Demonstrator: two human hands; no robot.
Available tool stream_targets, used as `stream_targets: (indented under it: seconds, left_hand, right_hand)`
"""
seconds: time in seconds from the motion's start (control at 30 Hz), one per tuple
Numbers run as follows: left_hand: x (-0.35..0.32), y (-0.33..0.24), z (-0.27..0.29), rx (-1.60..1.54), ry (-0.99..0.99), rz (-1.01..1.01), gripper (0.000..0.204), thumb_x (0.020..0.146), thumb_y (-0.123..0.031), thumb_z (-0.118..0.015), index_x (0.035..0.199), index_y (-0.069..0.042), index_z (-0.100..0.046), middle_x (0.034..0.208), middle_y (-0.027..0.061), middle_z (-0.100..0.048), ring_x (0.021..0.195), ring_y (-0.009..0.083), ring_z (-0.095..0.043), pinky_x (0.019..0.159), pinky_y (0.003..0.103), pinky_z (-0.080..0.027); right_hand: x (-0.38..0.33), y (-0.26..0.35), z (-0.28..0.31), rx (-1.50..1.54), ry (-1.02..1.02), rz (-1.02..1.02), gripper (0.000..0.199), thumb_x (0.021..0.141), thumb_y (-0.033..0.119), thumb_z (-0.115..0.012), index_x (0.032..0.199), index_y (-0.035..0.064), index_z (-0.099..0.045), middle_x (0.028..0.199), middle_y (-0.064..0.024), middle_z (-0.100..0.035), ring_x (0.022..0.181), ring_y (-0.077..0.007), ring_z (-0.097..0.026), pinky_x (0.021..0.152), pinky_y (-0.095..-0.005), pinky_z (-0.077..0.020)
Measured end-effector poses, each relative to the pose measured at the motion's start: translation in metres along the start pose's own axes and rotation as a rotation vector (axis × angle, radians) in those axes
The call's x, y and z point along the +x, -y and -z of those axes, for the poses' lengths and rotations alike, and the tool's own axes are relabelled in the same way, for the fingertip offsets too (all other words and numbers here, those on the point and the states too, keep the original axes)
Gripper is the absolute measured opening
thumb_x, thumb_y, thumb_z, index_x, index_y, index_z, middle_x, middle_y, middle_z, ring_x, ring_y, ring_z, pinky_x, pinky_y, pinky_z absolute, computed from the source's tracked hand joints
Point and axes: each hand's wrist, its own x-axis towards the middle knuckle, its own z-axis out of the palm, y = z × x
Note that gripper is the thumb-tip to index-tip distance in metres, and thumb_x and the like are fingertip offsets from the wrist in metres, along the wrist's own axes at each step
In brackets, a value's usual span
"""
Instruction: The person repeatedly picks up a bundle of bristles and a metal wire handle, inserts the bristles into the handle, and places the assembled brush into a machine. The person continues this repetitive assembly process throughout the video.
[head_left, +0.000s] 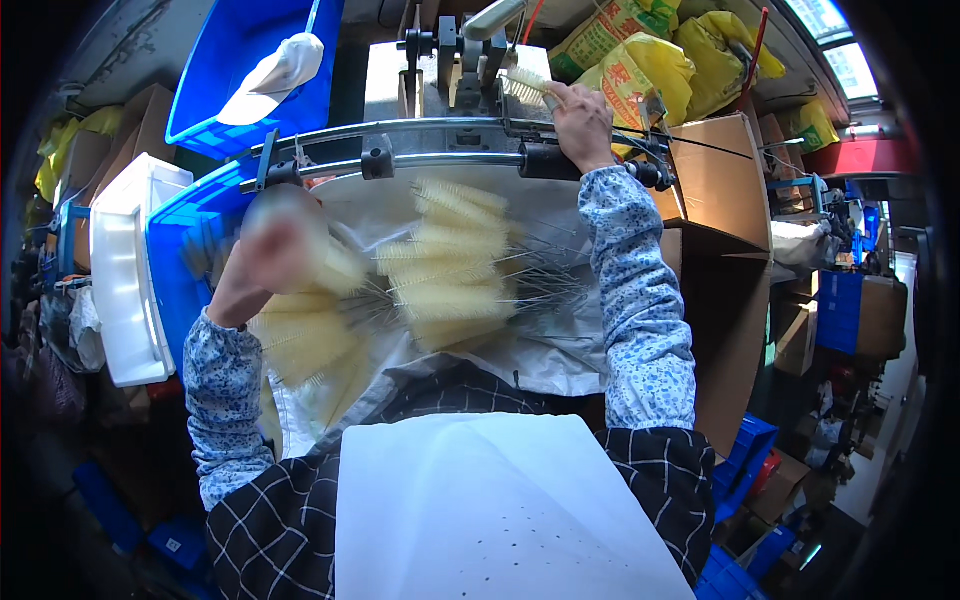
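Observation:
My right hand [582, 125] is closed on the end of a bottle brush [525, 86] with pale bristles, up by the metal machine [455, 75]. My left hand [272, 248] is a blur beside the left end of the machine's steel rails [440, 160]; its fingers cannot be made out. Just right of it is a blurred pale brush [342, 268], and whether the hand touches it I cannot tell. A stack of cream bottle brushes [450, 265] lies on a white sheet before me, thin wire stems pointing right. More brushes [310, 340] fan out at the left.
The rails cross in front of me. At the left stand blue crates [210, 80], one with a white cap [275, 78] over its rim, and a white plastic bin [130, 270]. Cardboard boxes [725, 180] stand close on the right, with yellow sacks [640, 80] behind.

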Motion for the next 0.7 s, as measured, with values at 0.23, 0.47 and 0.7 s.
stream_targets:
  seconds: [0.23,0.47,0.7]
  left_hand:
    - [-0.043,-0.042,0.025,-0.010,-0.337,-0.199,0.025,0.074,0.000,-0.054,0.098,-0.003,-0.050,0.094,0.0027,-0.050,0.091,0.0117,-0.048,0.086,0.024,-0.036]
    - [-0.068,-0.038,0.030,-0.014,-0.473,-0.171,0.027,0.072,-0.003,-0.055,0.099,-0.003,-0.051,0.094,0.0045,-0.051,0.092,0.0139,-0.047,0.086,0.026,-0.036]
    - [-0.059,-0.044,0.022,-0.041,-0.439,-0.218,0.026,0.072,-0.003,-0.055,0.098,-0.003,-0.051,0.095,0.0050,-0.051,0.091,0.0140,-0.048,0.085,0.027,-0.037]
  right_hand:
    - [0.000,-0.008,-0.007,0.098,0.094,-0.044,0.028,0.078,0.024,-0.051,0.104,0.0210,-0.060,0.088,-0.0051,-0.058,0.086,-0.0262,-0.051,0.075,-0.0402,-0.0397]
    - [0.009,-0.005,-0.004,0.052,0.164,-0.030,0.027,0.079,0.021,-0.050,0.104,0.0263,-0.060,0.090,-0.0047,-0.058,0.090,-0.0260,-0.050,0.078,-0.0390,-0.0384]
    - [0.029,-0.018,-0.023,-0.067,0.110,0.151,0.030,0.084,0.020,-0.044,0.110,0.0308,-0.055,0.103,-0.0021,-0.054,0.108,-0.0229,-0.040,0.093,-0.0430,-0.0248]
